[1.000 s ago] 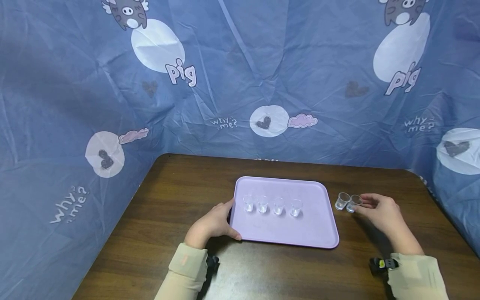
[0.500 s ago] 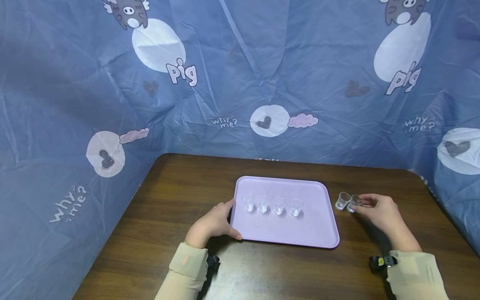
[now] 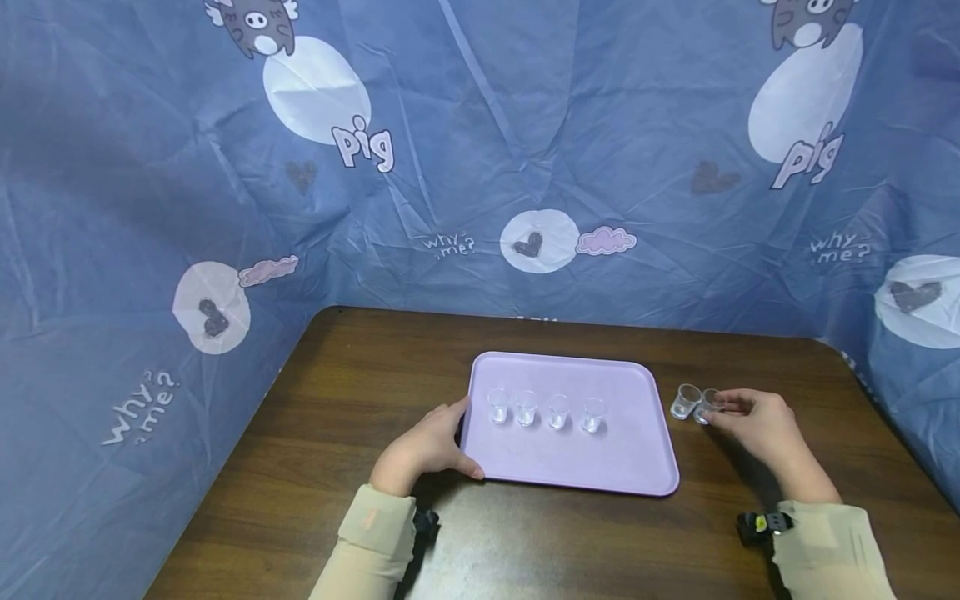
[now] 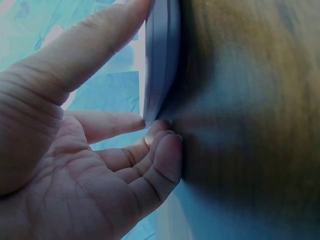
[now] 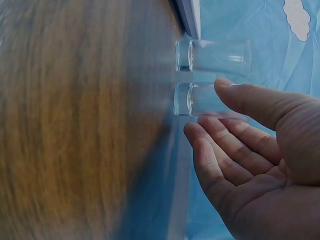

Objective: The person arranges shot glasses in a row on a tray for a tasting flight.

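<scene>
A lilac tray (image 3: 622, 458) lies on the table, with several clear shot glasses (image 3: 557, 414) standing on it in a row. My left hand (image 3: 427, 442) holds the tray's near left corner, thumb at the front edge and index finger at the left edge; the other fingers are bent beside it in the left wrist view. Right of the tray, two more shot glasses stand upright side by side. My right hand (image 3: 761, 425) pinches the right-hand shot glass (image 5: 202, 97) between thumb and fingers. The other shot glass (image 5: 220, 57) stands next to it, nearer the tray.
The brown wooden table (image 3: 570, 550) has rounded far corners. A blue printed cloth (image 3: 450, 150) hangs behind it and along both sides. Both wrists carry small black cameras, the right one (image 3: 765, 527) near the sleeve cuff.
</scene>
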A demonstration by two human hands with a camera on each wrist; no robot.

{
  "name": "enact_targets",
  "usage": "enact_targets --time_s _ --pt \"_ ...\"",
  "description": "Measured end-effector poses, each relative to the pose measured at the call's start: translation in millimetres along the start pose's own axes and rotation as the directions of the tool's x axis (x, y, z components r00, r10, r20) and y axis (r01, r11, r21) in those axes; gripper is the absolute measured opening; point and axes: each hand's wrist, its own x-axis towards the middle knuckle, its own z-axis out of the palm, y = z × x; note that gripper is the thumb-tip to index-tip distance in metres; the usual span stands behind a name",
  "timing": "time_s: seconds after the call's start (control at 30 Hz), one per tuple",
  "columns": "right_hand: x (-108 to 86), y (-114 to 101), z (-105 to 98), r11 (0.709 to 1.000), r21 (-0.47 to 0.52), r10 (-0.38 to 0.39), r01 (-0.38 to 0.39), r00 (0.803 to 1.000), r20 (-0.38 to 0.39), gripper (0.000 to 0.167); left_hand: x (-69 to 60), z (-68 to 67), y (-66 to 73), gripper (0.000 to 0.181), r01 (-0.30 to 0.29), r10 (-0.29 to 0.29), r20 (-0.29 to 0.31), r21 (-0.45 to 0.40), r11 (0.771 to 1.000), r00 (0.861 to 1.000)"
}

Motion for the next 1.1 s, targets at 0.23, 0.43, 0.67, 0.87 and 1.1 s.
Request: enact_targets --time_s 0.23,0.43,0.67,0.87,1.1 --pt "-0.5 -0.1 1.8 1.0 -0.002 -0.002 0.002 1.0 -0.003 0.04 -0.5 0.4 -0.7 0.118 0.001 -0.001 0.005 -0.003 1.0 1.0" --pt "-0.7 -0.3 4.2 1.0 -0.008 -0.001 0.001 1.0 -0.012 0.038 -0.7 -0.2 0.4 0.118 0.002 -0.002 0.002 -0.002 1.0 1.0" --pt "-1.8 -0.2 2.4 1.0 -0.009 0.023 -0.023 1.0 -0.002 0.04 -1.1 -0.4 1.0 0.119 -0.002 0.002 0.002 0.009 1.0 1.0" --pt "-5.7 -3.2 0.5 1.0 -0.017 0.023 -0.023 1.0 -0.022 0.04 -2.2 -1.1 2.4 0.119 0.012 -0.012 0.008 0.003 1.0 1.0" --pt "-11.0 -6.0 -3.3 0.999 -0.032 -0.015 0.013 0.998 -0.066 0.037 -2.7 -1.6 2.7 0.119 0.012 -0.012 0.008 0.003 1.0 1.0"
